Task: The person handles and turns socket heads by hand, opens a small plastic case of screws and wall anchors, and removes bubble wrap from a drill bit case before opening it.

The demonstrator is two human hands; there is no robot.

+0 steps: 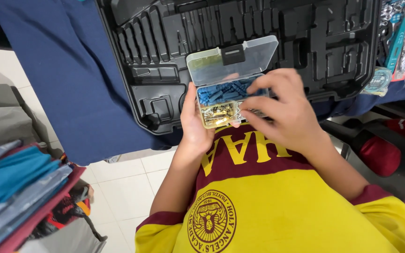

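Note:
My left hand (pixel 194 122) cradles a small clear plastic box (pixel 221 96) from below and the left side. Its hinged lid (pixel 233 58) stands open, tilted back. One compartment holds blue plastic wall plugs (pixel 221 91); another holds gold-coloured screws (pixel 217 114). My right hand (pixel 284 110) lies over the right part of the box, fingers curled and fingertips in among the blue plugs. What the fingers pinch is hidden.
An open black moulded tool case (pixel 165 70) lies on a dark blue cloth (pixel 66 70) right behind the box. Packaged items (pixel 394 42) sit at the far right. Folded clothes (pixel 15 182) are stacked at the left over white floor tiles (pixel 123 187). A dark chair (pixel 399 159) stands at the right.

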